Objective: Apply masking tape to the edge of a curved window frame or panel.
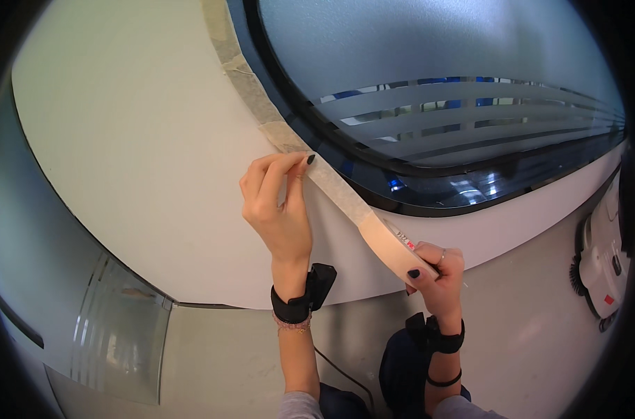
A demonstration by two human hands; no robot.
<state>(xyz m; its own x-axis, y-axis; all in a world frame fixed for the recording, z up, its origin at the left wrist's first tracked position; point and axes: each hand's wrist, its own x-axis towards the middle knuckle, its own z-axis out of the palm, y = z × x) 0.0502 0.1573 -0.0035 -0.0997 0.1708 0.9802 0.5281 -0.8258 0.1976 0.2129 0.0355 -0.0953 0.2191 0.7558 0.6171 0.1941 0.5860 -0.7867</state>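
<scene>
My left hand [275,202] pinches a strip of pale masking tape [342,194] between thumb and fingertips, close to the corner of a dark window frame [363,167]. From there the strip slants down to the right, pulled off a roll of masking tape [391,251]. Wrapped around the far end of that roll is my right hand [439,269], its thumb along the near side. Overlapping pieces of laid masking tape [258,105] run up the white wall beside the frame and end near my left fingertips.
Frosted glass with clear stripes fills the window [429,56]. A pale wheeled machine with a round brush [603,251] stands on the floor at the right. Lower left is a glass panel [132,335]. A dark cable [345,373] lies near my legs.
</scene>
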